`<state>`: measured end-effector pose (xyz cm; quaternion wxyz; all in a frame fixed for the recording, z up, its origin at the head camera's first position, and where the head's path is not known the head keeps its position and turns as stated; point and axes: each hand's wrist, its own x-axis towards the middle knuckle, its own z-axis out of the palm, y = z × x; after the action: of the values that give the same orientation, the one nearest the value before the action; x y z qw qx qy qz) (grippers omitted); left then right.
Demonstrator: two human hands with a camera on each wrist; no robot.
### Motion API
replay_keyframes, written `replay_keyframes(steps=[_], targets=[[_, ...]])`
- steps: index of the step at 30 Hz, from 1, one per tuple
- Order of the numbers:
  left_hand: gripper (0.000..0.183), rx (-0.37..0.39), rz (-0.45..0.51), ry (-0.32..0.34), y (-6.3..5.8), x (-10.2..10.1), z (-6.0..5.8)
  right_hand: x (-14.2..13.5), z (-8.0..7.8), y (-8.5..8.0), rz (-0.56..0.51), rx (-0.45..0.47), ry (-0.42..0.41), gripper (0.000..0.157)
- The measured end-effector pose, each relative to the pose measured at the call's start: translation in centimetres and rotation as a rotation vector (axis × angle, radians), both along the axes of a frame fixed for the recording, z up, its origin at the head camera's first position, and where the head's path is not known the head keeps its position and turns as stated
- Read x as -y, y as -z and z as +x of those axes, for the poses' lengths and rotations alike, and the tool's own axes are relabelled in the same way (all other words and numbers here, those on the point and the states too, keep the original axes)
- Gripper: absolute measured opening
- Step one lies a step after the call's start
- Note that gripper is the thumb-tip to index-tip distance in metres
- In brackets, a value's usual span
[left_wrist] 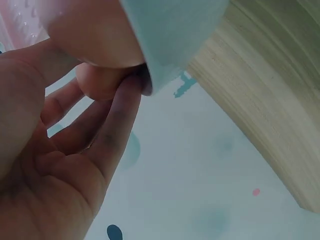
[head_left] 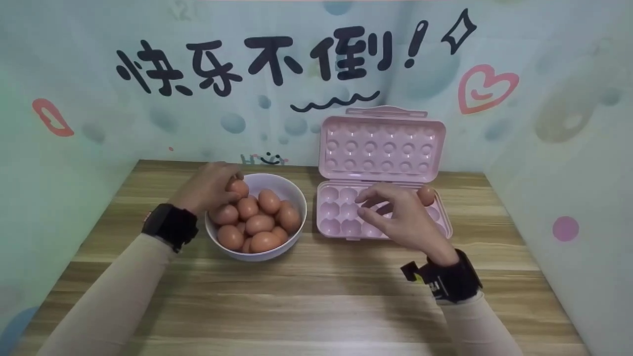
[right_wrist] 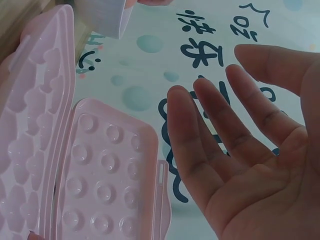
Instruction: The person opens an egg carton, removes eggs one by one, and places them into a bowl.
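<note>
At the back left of a white bowl point(head_left: 300, 207) full of brown eggs point(head_left: 259, 225), my left hand point(head_left: 210, 185) pinches one egg point(head_left: 239, 188) between thumb and fingers. In the left wrist view, the fingers of that hand point(left_wrist: 60, 165) reach inside the rim, round an egg point(left_wrist: 102, 82). My right hand point(head_left: 400, 215) hovers over a pink egg carton point(head_left: 329, 212), its fingers loosely bent with nothing between them. The right wrist view shows the same hand point(right_wrist: 245, 150) with fingers spread. One egg point(head_left: 426, 196) sits in the carton's back right; the hand hides several hollows.
The carton's lid point(head_left: 383, 148) stands raised against the printed backdrop point(head_left: 277, 113). Bowl and carton stand side by side near the back of the wooden table point(head_left: 296, 306). Printed sheets also flank the table on both sides.
</note>
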<state>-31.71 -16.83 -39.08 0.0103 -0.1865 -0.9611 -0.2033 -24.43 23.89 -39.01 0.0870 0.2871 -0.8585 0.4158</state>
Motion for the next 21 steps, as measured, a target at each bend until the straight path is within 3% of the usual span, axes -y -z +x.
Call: replay_keyframes(steps=[5, 12, 21], targets=[[0.033, 0.010, -0.068, 0.009, -0.2, 0.1, 0.4, -0.1, 0.0, 0.0, 0.012, -0.003, 0.001, 0.014], [0.030, 0.078, -0.107, -0.043, -1.3, -0.1, 0.9, -0.8, -0.4, -0.2, 0.011, -0.010, 0.035, 0.017], [0.022, 0.081, -0.086, -0.064, -2.0, 0.0, 1.3, -2.7, -1.3, -0.7, -0.012, -0.018, 0.129, 0.014]])
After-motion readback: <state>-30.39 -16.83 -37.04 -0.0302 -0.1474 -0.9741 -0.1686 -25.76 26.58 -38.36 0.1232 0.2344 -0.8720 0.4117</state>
